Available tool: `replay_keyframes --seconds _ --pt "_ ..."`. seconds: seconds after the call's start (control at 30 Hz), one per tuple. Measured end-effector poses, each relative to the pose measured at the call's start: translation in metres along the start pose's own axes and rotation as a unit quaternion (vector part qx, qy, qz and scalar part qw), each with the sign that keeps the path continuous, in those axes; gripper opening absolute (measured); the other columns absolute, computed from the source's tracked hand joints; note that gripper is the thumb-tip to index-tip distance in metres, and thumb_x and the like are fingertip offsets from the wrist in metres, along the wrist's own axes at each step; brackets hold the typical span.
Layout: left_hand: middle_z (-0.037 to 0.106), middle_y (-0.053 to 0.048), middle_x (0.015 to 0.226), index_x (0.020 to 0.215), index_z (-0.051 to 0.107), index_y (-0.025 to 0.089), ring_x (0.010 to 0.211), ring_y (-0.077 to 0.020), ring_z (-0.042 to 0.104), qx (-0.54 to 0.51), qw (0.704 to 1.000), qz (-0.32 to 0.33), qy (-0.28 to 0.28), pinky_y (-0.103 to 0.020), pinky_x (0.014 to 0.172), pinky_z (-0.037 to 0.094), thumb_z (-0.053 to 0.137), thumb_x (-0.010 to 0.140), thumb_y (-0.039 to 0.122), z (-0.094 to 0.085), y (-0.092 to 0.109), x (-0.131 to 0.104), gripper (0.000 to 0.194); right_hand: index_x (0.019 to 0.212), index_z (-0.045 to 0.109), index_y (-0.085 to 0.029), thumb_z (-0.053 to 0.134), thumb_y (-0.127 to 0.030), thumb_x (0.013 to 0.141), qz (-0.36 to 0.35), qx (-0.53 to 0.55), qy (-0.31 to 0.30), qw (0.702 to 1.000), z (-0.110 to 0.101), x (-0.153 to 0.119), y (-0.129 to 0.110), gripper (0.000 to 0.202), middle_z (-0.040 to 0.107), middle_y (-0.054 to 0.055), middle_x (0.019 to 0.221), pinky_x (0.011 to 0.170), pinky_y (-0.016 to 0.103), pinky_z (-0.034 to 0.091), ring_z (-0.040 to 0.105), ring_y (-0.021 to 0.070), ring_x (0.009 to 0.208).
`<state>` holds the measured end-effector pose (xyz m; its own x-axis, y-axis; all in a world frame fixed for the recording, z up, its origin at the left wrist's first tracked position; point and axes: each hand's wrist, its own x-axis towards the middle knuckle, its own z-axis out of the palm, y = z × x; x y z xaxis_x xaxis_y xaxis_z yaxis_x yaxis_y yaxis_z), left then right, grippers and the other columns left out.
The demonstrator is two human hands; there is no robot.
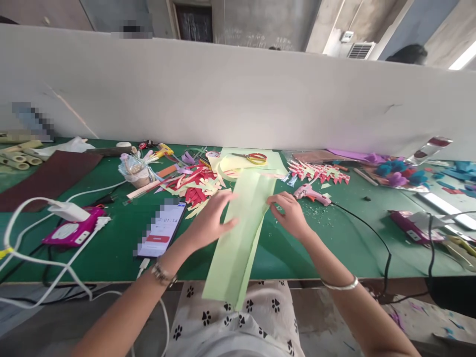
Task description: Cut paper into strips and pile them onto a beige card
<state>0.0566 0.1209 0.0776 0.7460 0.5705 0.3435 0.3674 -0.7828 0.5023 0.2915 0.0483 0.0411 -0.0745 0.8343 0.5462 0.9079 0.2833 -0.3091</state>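
A long light green paper point(240, 238), creased lengthwise, slants from the table over its front edge toward my lap. At its left edge is my left hand point(210, 223), thumb and fingers apart, with the fingertips touching the paper. My right hand point(288, 213) pinches the upper right edge of the paper between thumb and fingers. Beyond the paper, scissors point(256, 158) with yellow and red handles lie on pale yellow-green sheets point(273, 159). To the left of the paper is a heap of red and cream paper strips point(199, 191).
A phone point(163, 230) showing a timer lies left of my left hand. Pink glue gun point(312, 194) and its black cord are at the right. Magenta power strips point(74, 229) with white cables, a brown sheet point(44, 178) and a grey partition point(230, 94) surround the green table point(349, 233).
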Motion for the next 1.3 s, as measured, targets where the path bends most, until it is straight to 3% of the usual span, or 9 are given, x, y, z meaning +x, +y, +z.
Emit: replay_keyframes --seconds 0.13,0.27,0.4,0.5,0.6,0.77,0.9,1.03,1.3 --pt "0.04 -0.013 0.134 0.127 0.042 0.016 0.126 -0.0255 0.032 0.096 0.986 -0.015 0.133 -0.041 0.104 0.025 0.054 0.077 0.032 0.006 -0.017 0.059 0.054 0.083 0.056 -0.02 0.037 -0.015 0.081 0.004 0.121 -0.022 0.992 0.019 0.023 -0.003 0.019 0.061 0.005 0.084 0.072 0.029 0.044 0.055 0.0175 0.084" --pt "0.066 -0.005 0.105 0.097 0.064 0.02 0.097 -0.0224 0.057 0.052 0.993 -0.103 0.036 -0.037 0.096 0.034 0.05 0.079 0.04 0.013 -0.031 0.085 0.03 0.083 0.056 -0.02 0.039 -0.016 0.078 0.017 0.172 -0.035 0.984 0.033 0.027 -0.009 0.018 0.06 0.004 0.084 0.072 0.029 0.044 0.055 0.0167 0.08" --pt "0.071 -0.002 0.087 0.082 0.068 0.021 0.081 -0.0194 0.061 0.028 0.993 -0.117 0.001 -0.034 0.089 0.037 0.047 0.081 0.037 0.025 -0.043 0.082 0.026 0.087 0.054 -0.02 0.04 -0.022 0.079 0.071 0.256 -0.061 0.962 0.041 0.028 -0.011 0.017 0.06 0.003 0.081 0.07 0.028 0.044 0.058 0.0158 0.076" --pt "0.071 -0.001 0.079 0.08 0.067 0.021 0.077 -0.0191 0.061 0.021 0.992 -0.12 -0.013 -0.038 0.093 0.032 0.046 0.081 0.036 0.037 -0.049 0.078 0.026 0.099 0.045 -0.021 0.037 -0.035 0.083 0.192 0.343 -0.073 0.917 0.049 0.035 -0.008 0.023 0.06 -0.002 0.072 0.058 0.026 0.044 0.057 0.0124 0.056" --pt "0.07 -0.002 0.074 0.077 0.066 0.021 0.072 -0.0187 0.061 0.02 0.992 -0.125 -0.018 -0.04 0.092 0.029 0.044 0.082 0.036 0.048 -0.051 0.077 0.027 0.089 0.045 -0.021 0.041 -0.046 0.081 0.284 0.335 -0.081 0.895 0.057 0.046 -0.004 0.026 0.056 -0.005 0.061 0.047 0.023 0.039 0.048 0.0093 0.04" --pt "0.066 -0.002 0.068 0.074 0.062 0.019 0.07 -0.0182 0.059 0.022 0.991 -0.13 0.0 -0.041 0.091 0.028 0.042 0.084 0.033 0.062 -0.055 0.076 0.026 0.058 0.042 -0.02 0.046 -0.046 0.077 0.295 0.294 -0.09 0.905 0.064 0.063 -0.001 0.033 0.045 -0.005 0.048 0.045 0.022 0.031 0.04 0.0079 0.042" --pt "0.066 -0.003 0.076 0.076 0.059 0.019 0.072 -0.0176 0.059 0.004 0.991 -0.133 0.006 -0.032 0.081 0.036 0.041 0.084 0.028 0.068 -0.06 0.072 0.021 0.049 0.039 -0.019 0.05 -0.035 0.074 0.301 0.3 -0.099 0.9 0.069 0.067 -0.001 0.031 0.041 -0.006 0.043 0.044 0.022 0.027 0.036 0.0078 0.043" --pt "0.063 -0.003 0.073 0.076 0.056 0.02 0.069 -0.0165 0.057 -0.028 0.988 -0.15 0.005 -0.025 0.063 0.037 0.037 0.085 0.029 0.073 -0.063 0.068 0.023 0.054 0.043 -0.019 0.048 -0.035 0.074 0.315 0.358 -0.123 0.87 0.077 0.064 0.004 0.026 0.044 -0.006 0.045 0.042 0.021 0.029 0.038 0.0073 0.04" --pt "0.056 0.0 0.063 0.061 0.049 0.019 0.065 -0.0151 0.053 -0.086 0.978 -0.189 0.003 -0.024 0.061 0.037 0.034 0.086 0.041 0.077 -0.066 0.067 0.037 0.055 0.039 -0.019 0.052 -0.05 0.073 0.357 0.47 -0.131 0.797 0.087 0.056 0.005 0.037 0.042 -0.006 0.046 0.037 0.02 0.024 0.033 0.0037 0.036"
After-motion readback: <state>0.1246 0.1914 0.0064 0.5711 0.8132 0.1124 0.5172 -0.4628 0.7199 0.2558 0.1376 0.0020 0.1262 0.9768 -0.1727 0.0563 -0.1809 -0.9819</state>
